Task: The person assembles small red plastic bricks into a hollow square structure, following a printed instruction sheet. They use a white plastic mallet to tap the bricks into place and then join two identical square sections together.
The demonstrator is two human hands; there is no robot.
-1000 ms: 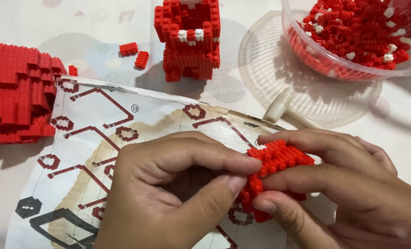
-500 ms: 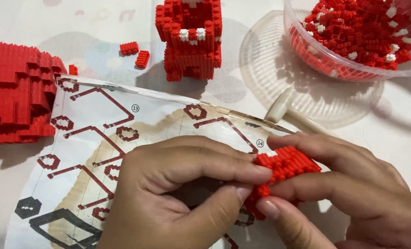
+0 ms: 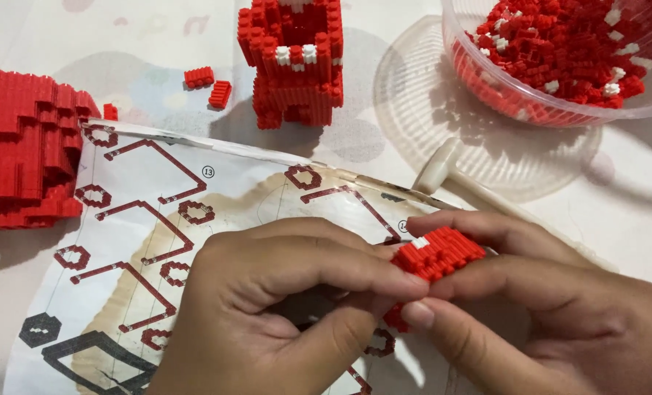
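Fingertips (image 3: 414, 287) of both hands are pinching a small red plastic brick slab (image 3: 437, 254), its long axis running left-right between them over the paper instruction sheet (image 3: 158, 241).

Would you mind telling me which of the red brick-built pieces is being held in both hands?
It is the small red block piece pinched between the left hand and right hand, over the instruction sheet; the tower and big stepped chunk stand untouched.
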